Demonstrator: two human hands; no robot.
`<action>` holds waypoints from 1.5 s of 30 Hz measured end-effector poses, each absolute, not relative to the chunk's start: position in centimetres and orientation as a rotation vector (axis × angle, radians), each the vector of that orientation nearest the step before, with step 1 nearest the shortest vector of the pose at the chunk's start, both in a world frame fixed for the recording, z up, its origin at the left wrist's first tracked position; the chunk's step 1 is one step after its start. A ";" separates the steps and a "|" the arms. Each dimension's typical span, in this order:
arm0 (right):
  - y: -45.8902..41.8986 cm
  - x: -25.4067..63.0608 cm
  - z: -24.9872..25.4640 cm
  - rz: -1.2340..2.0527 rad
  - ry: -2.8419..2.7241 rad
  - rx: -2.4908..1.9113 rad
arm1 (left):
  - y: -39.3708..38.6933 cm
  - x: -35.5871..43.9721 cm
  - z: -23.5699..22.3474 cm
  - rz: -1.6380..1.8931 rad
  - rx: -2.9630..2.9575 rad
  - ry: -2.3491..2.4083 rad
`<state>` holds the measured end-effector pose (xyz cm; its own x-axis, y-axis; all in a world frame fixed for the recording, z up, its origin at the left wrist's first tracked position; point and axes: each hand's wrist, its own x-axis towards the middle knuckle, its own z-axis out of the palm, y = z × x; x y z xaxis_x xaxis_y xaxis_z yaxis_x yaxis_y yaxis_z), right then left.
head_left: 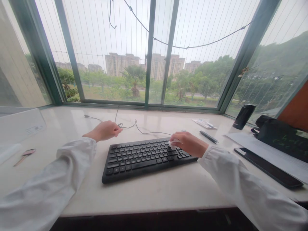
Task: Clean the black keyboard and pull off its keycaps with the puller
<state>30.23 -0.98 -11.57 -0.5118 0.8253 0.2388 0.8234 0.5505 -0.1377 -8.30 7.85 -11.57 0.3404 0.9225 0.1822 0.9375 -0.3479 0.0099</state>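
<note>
Head view, lower centre: black keyboard [144,160] on surface [156,195]. My right hand [189,143] clutches white cloth [173,143] at the keyboard's right end; my left hand [103,131] closes around thin cable [144,129].

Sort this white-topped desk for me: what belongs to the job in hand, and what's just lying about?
In use: left hand at a thin grey cable; right hand with a white cloth on a black rectangular keyboard.

Lying about: black cylindrical flask, slim black pen, black smartphone, pink-headed key, black fabric bag.
</note>
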 end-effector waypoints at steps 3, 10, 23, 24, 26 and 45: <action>-2.9 30.1 -11.6 0.062 -2.596 -1.283 | 7.8 -8.2 -11.5 -0.230 -2.498 -1.744; -5.6 30.0 -13.3 -0.115 -2.644 -1.228 | 7.9 -8.3 -11.6 -0.239 -2.494 -1.728; -7.6 29.3 -15.4 -0.434 -2.534 -1.345 | 7.8 -8.2 -11.6 -0.271 -2.504 -1.717; -7.8 29.1 -15.8 -0.495 -2.508 -1.364 | 7.8 -8.3 -11.6 -0.269 -2.501 -1.720; -8.5 29.0 -16.5 -0.510 -2.455 -1.390 | 7.9 -8.3 -11.7 -0.269 -2.494 -1.725; -9.3 23.5 -16.1 -0.219 -2.524 -1.132 | 7.8 -9.1 -11.1 -0.280 -2.463 -1.746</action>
